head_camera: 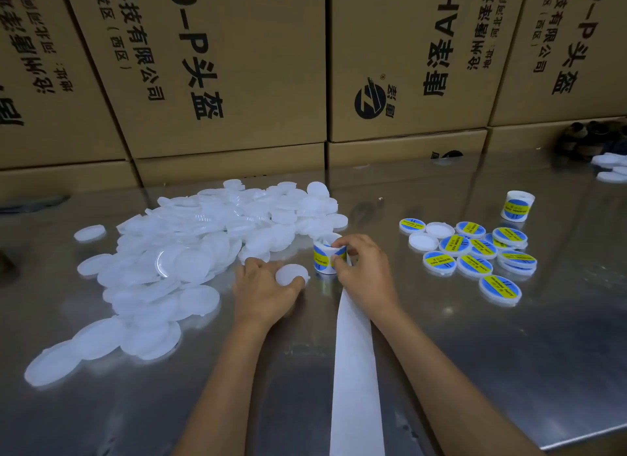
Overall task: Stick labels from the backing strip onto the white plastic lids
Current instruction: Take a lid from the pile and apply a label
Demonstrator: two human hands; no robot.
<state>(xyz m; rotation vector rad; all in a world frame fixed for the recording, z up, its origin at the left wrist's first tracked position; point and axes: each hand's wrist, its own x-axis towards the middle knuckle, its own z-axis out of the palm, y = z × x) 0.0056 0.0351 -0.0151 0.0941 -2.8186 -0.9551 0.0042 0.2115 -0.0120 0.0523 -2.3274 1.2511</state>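
Labelled lids (pixel 475 255) centre right: few | bare pile (pixel 190 252) left: most | left hand (pixel 264 289) holds lid (pixel 291 274) | right hand (pixel 363 269) pinches label roll (pixel 324 257)

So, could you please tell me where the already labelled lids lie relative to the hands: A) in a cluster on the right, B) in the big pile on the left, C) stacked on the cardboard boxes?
A: the labelled lids, blue and yellow on top, cluster right of the right hand; the left pile is plain white.

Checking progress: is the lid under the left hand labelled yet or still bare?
Bare: the lid the left hand holds shows plain white, no blue-and-yellow label.
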